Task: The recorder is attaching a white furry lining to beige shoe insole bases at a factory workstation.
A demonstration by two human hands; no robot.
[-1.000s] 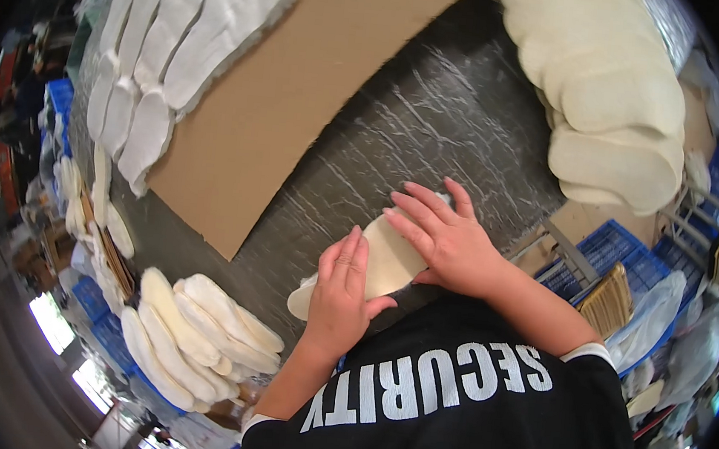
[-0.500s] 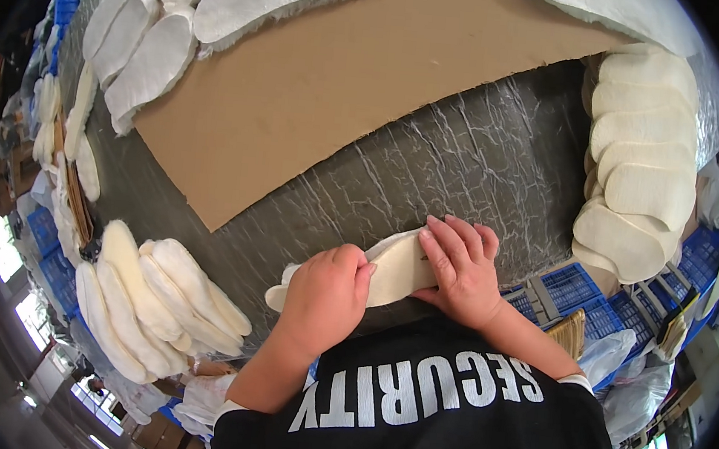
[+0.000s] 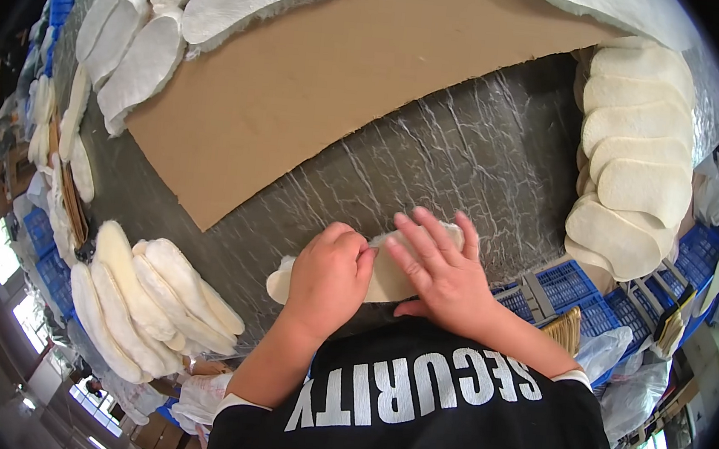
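1. Head view: two bare hands work on one cream insole (image 3: 389, 277), which lies at the near side of the desk (image 3: 363, 186), just in front of the person's black shirt (image 3: 554, 447).
2. Left hand (image 3: 328, 273): curled over the insole's left half and holding it, thumb along the top, fingertips mostly hidden. One rounded end sticks out past the hand.
3. Right hand (image 3: 448, 285): fingers spread wide, laid across the right half, thumb apart near the close edge. White fluff shows at that end; whether one layer or two lie there, I cannot tell.
4. Beyond the hands: one brown cardboard sheet (image 3: 301, 108) on the desk, whose surface is wrinkled film.
5. Lower left: one pile of pale insoles (image 3: 152, 300), about six showing, overlapping.
6. Right: one overlapping stack of cream pieces (image 3: 639, 155), about seven showing, lower ones hidden.
7. Upper left: about seven white fleece pieces (image 3: 147, 60); upper right, one larger white piece (image 3: 618, 6).
8. Containers: at least two blue crates (image 3: 572, 286) at lower right, contents unclear; beside them, clear plastic bags (image 3: 637, 398), contents also unclear.
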